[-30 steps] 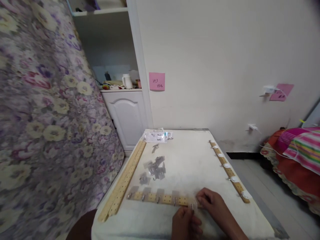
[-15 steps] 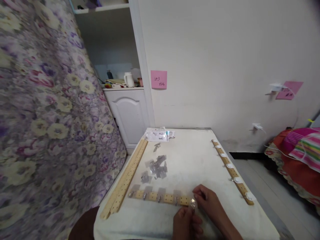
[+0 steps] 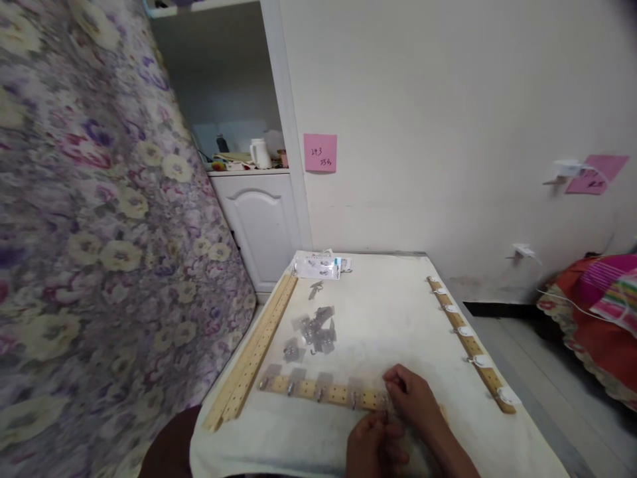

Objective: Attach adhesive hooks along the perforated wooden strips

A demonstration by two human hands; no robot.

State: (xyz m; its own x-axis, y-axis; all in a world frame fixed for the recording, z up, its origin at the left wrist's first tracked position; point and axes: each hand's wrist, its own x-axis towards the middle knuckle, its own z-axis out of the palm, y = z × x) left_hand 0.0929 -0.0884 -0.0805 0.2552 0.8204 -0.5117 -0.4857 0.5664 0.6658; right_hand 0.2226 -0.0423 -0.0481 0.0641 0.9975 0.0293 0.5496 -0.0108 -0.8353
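1. Lying flat across the lower middle of the frame, the short wooden strip (image 3: 318,392) carries a row of small metal hooks on clear pads.
2. Both hands are together at its right end. The right hand (image 3: 415,399) rests over the end of the strip. The left hand (image 3: 374,446) sits just below it at the bottom edge, and their fingertips meet around one small hook (image 3: 384,414). It is too small to tell which hand, if either, is clamped on it.
3. A pile of loose hooks (image 3: 314,330) lies above the strip on the table (image 3: 393,305), with a packet (image 3: 318,266) at the far edge.
4. Two long strips (image 3: 253,355) run along the table's left side, and a strip with white hooks (image 3: 470,345) runs along its right.
5. A pink note (image 3: 320,153) hangs on the wall, upper middle.
6. Likely risks:
   - The tiny hook could slip from the fingertips, being clear-backed and hard to see.
   - It could land crooked, since the right hand hides the strip's end.
   - Pressure there might swing the strip, as nothing holds its left end.
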